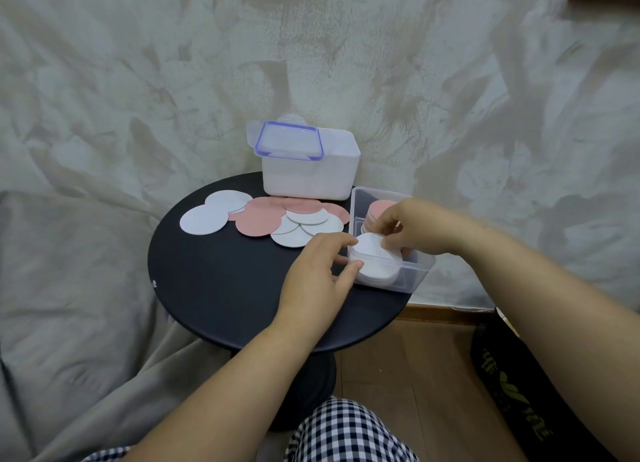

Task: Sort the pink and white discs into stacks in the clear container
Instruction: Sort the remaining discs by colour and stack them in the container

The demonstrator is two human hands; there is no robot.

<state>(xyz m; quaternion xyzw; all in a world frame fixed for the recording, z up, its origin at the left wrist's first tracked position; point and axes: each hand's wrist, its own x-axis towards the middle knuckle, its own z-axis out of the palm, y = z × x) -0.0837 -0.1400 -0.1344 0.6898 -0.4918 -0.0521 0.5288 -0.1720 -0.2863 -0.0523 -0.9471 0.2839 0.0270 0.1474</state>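
A clear container [417,271] stands at the right edge of a round black table [221,288]. Inside it a stack of pink discs [379,207] sits at the far end and a stack of white discs [375,273] at the near end. My right hand [415,226] pinches a white disc [370,245] above the white stack. My left hand [320,271] touches the container's near left corner, with its fingertips at that same disc's edge. Loose white discs [204,219] and pink discs [254,222] lie overlapped on the table behind my hands.
A white tub [311,177] with a blue-edged clear lid [289,139] leaning on it stands at the table's back. A pale patterned cloth hangs behind and to the left. A wooden floor [415,375] and a dark bag [519,392] lie to the right.
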